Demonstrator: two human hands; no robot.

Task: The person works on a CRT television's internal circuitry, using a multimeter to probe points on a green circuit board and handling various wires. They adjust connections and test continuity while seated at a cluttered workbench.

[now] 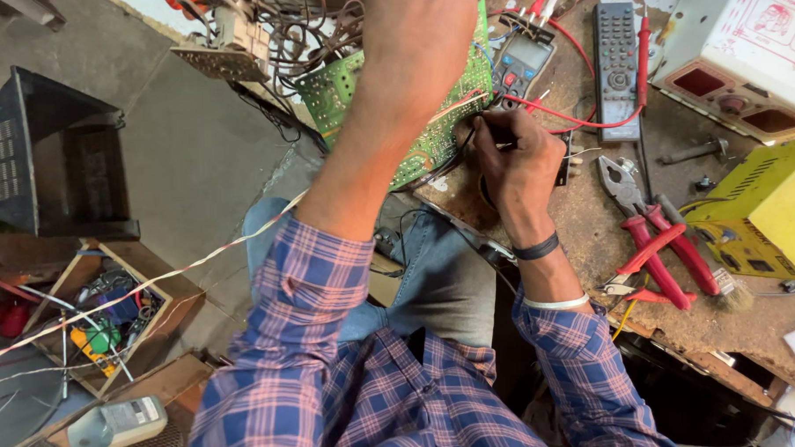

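Observation:
A green circuit board [447, 116] stands tilted at the near edge of the worn workbench [592, 234], with a tangle of wires above it. My left forearm [393, 100] reaches up across the board; the left hand itself is out of view past the top edge. My right hand [517, 162] is closed on a thin dark probe or wire end right beside the board's lower right edge. Red leads run from there to a grey multimeter [522, 62] lying just behind.
A dark remote control [618, 66], red-handled pliers [654, 241] and a small brush lie on the bench. A yellow box [771, 210] and a white box [744, 44] stand at the right. On the floor left are a black casing [43, 156] and a wooden tray of parts [110, 313].

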